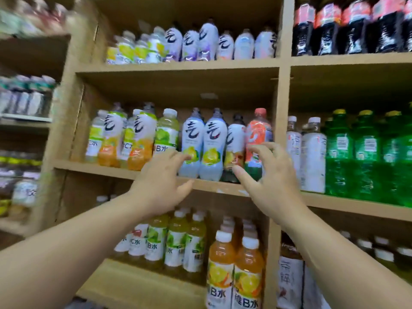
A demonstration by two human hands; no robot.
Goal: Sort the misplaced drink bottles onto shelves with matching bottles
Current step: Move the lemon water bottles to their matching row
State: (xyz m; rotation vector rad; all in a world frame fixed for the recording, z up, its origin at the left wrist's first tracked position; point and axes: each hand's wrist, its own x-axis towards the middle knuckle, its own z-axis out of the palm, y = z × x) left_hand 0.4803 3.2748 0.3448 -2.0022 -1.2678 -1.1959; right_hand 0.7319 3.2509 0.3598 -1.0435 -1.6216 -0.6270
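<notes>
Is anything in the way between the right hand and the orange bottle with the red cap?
No, nothing visible. The orange bottle stands at the shelf edge, with the open right hand just before it. The dark-capped bottle is beside it, not in front.

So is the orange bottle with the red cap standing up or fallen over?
Standing up. The orange bottle sits upright on the shelf, with its cap pointing straight up.
</notes>
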